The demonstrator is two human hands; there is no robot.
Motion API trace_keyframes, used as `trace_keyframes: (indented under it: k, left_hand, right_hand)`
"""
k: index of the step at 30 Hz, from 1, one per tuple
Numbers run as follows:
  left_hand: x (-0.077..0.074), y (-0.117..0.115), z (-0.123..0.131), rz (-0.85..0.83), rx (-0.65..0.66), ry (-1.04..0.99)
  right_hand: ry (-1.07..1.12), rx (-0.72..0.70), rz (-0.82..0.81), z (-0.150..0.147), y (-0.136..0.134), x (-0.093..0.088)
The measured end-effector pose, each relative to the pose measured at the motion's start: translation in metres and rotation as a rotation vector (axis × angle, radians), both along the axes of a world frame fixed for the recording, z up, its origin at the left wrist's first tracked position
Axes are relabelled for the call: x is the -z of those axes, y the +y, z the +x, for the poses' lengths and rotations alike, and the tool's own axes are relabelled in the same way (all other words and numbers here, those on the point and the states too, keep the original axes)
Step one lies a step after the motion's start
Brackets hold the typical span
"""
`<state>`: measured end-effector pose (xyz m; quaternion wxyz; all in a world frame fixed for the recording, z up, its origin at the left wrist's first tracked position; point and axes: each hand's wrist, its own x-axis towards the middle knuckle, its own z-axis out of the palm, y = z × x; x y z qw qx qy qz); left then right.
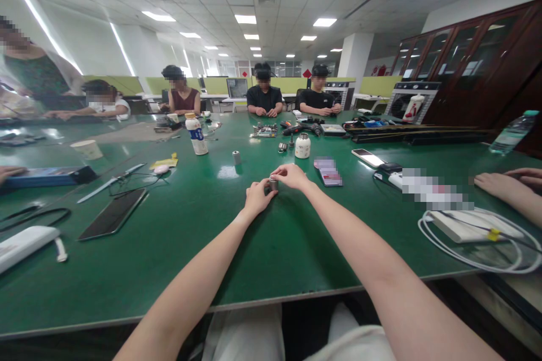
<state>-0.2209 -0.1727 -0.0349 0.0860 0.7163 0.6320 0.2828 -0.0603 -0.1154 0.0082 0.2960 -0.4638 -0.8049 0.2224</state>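
Note:
A small grey metal cylinder (274,185) stands upright on the green table in front of me. My left hand (256,198) is closed around its lower side, thumb and fingers on opposite sides. From the right, my right hand (293,176) reaches over and pinches at the top of the cylinder. Whether a separate small part sits between those fingertips is too small to tell. A second grey cylinder (236,157) stands by itself farther away, to the left of my hands.
Beyond my hands stand a white jar (302,146) and a drink bottle (197,135). A phone (328,172) lies right, a dark tablet (113,215) left. A coiled white cable (425,231) lies near the right edge. Several people sit around the table (190,271).

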Motion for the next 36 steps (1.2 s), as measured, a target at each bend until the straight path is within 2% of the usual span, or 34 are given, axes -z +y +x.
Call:
trace_keyframes:
  k: [3, 9, 16, 22, 27, 31, 36]
  left_hand:
    - [0.000, 0.000, 0.000, 0.001, 0.006, -0.005]
    - [0.000, 0.000, 0.000, 0.008, -0.004, 0.004]
    - [-0.001, 0.000, 0.000, -0.005, 0.005, 0.003]
    - [-0.001, -0.001, 0.000, -0.001, -0.002, -0.001]
    - [0.000, 0.000, 0.000, 0.000, -0.003, 0.007]
    - [0.000, 0.000, 0.001, -0.003, -0.013, 0.004]
    - [-0.002, -0.001, 0.001, -0.007, -0.007, -0.003]
  right_hand:
    - [-0.024, -0.004, 0.006, 0.000, -0.003, -0.002]
    - [-0.034, 0.176, 0.024, 0.005, -0.008, -0.008]
    - [-0.002, 0.034, 0.015, 0.005, -0.009, -0.003]
    - [0.059, 0.076, 0.054, 0.003, -0.003, -0.002]
    - [-0.105, 0.193, 0.075, 0.025, -0.004, 0.008]
    - [-0.277, 0.171, -0.018, 0.044, -0.008, 0.020]
    - [-0.244, 0.176, -0.049, 0.052, -0.009, 0.029]
